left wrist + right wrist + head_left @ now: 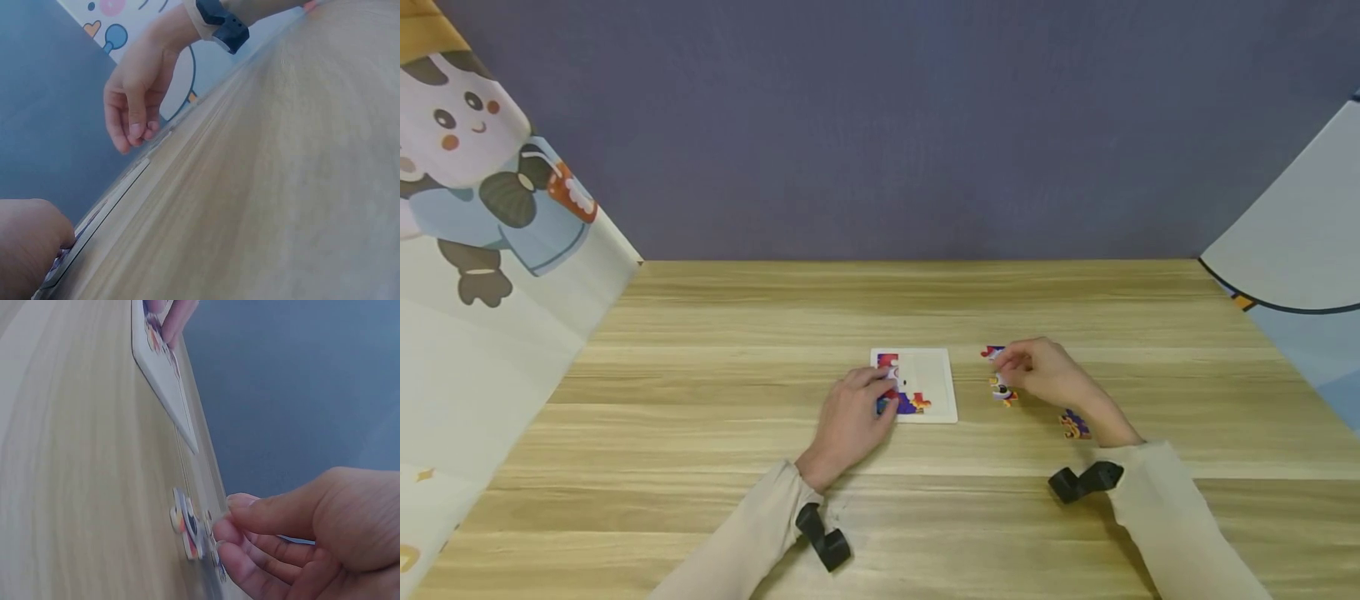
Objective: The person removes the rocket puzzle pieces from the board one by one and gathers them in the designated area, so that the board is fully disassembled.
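My left hand (853, 417) rests on the left side of a white jigsaw tray (938, 367), its fingers over colourful pieces (910, 405) fitted along the left and bottom. Those fingers hide part of the picture. To the right of the tray, my right hand (1048, 371) hovers low over the loose pieces. In the right wrist view its thumb and fingers (269, 515) are loosely bent, with nothing between them. Close beside the fingertips lies a puzzle piece with an eye on it (1002, 390). A red and purple piece (990, 352) lies just beyond, partly covered by the hand.
Another loose piece, purple and orange (1076, 425), lies near my right wrist. The wooden table (737, 333) ends at a dark blue-grey wall panel (895, 150). Cartoon-printed panels (535, 275) flank it on the left and right. Black wrist mounts (823, 537) sit on both sleeves.
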### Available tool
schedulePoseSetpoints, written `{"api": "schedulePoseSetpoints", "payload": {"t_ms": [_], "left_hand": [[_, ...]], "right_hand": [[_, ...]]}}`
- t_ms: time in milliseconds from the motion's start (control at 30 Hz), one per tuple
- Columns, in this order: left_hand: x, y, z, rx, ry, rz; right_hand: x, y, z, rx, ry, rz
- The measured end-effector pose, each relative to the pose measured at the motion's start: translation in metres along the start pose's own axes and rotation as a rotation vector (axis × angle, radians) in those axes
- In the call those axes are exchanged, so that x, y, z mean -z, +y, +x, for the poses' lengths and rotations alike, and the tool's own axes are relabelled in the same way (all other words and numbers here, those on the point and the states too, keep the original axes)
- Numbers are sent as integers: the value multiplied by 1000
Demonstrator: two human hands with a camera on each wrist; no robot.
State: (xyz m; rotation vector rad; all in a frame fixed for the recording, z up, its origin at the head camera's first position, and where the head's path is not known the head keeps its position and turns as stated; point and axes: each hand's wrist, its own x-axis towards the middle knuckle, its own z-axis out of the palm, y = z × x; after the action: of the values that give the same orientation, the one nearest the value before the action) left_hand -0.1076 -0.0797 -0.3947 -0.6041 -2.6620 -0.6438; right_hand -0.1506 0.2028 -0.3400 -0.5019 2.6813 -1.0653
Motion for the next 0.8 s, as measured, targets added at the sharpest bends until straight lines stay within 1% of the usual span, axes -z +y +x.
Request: {"api": "schedulePoseSetpoints", "payload": {"t_ms": [167,333,500,567,800], "left_hand": [[0,0,0,-4,2,-8],[1,1,0,4,3,-13],[1,0,0,12,5,-9],[1,0,-1,13,5,-8],[2,1,0,18,-2,-10]], "right_hand": [[-3,-5,3,19,-11,7],[-10,-13,8,36,-17,11],[-18,-21,13,69,-18,-13],[-20,-24,14,67,-25,-15],[-30,-34,20,25,-46,-6]]}}
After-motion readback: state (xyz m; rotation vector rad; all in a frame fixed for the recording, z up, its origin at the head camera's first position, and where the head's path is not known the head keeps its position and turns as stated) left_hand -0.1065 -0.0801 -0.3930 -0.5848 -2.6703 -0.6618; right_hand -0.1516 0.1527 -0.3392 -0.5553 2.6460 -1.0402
